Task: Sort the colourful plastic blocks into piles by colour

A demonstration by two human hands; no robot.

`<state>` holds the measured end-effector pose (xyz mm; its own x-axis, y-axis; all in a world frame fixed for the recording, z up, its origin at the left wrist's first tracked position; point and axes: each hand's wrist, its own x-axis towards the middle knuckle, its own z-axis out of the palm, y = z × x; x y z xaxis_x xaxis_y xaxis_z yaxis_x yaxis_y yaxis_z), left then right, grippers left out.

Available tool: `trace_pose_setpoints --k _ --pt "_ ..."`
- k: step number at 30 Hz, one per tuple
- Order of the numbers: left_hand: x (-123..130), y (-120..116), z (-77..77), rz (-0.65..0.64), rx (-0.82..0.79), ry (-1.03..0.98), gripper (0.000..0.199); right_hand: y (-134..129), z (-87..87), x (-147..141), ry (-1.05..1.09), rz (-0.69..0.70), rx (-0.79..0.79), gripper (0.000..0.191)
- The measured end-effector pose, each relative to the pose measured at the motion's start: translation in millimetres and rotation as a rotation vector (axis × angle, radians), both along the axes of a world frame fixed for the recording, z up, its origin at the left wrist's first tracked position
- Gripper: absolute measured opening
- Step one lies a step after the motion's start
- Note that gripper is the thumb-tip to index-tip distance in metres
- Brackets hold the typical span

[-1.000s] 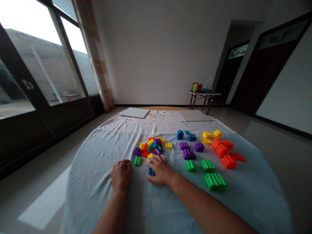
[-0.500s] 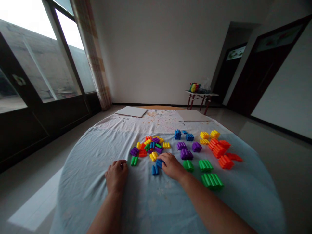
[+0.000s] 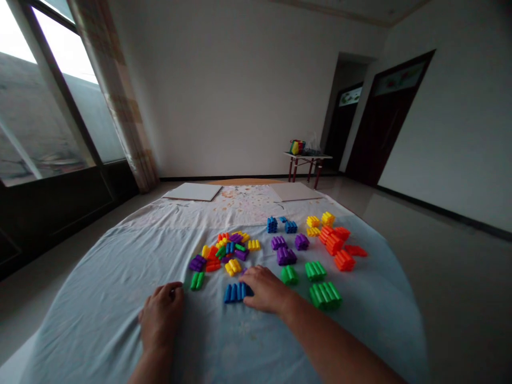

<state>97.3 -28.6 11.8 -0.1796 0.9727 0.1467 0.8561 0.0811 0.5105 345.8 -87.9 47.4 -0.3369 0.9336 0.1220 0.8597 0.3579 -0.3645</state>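
My right hand [image 3: 264,290] has its thumb and fingers closed on the right end of a row of blue ribbed building blocks [image 3: 235,293] lying on the cloth. The fingers hide part of that end. My left hand [image 3: 162,314] rests on the cloth, its fingers curled and nothing visible in them. Closest to it is a green block [image 3: 197,281]. Just behind the blue row lies a yellow block [image 3: 232,267]. Beyond that is a loose pile of mixed blocks, including a purple block [image 3: 197,263] and an orange block [image 3: 213,265].
Right of my right hand stand grouped blocks: green blocks [image 3: 325,296], purple blocks [image 3: 287,256], blue blocks [image 3: 290,227], orange blocks [image 3: 334,242] and yellow blocks [image 3: 313,221]. Two flat boards, a white board [image 3: 193,191] and a beige board [image 3: 295,191], lie at the table's far side.
The blue piece in my right hand has come down beside the other blue piece, and they now form one row. My view has turned right, shifting everything leftward.
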Motion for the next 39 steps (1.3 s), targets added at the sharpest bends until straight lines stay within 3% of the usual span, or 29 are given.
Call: trace_pose_setpoints --k 13,16,20,27,33,39 --pt "-3 4 1.2 -0.008 -0.077 0.032 0.048 -5 -14.6 -1 0.104 0.11 -0.026 0.049" --pt "-5 6 -1.7 -0.018 -0.052 0.036 0.049 -5 -8.4 0 0.133 0.132 -0.011 0.049" --pt "-7 7 -4.3 -0.015 -0.057 0.052 0.05 3 14.7 14 0.205 0.083 0.079 0.051" --pt "-5 8 -3.3 0.002 -0.055 0.053 0.049 57 45.7 80 0.119 -0.183 0.249 0.045" --pt "-4 6 -4.4 0.01 -0.038 0.037 0.047 111 50.2 128 -0.099 -0.392 0.142 0.044" --pt "-6 8 -8.8 0.012 -0.028 0.021 0.045 150 47.5 137 -0.191 -0.454 0.048 0.044"
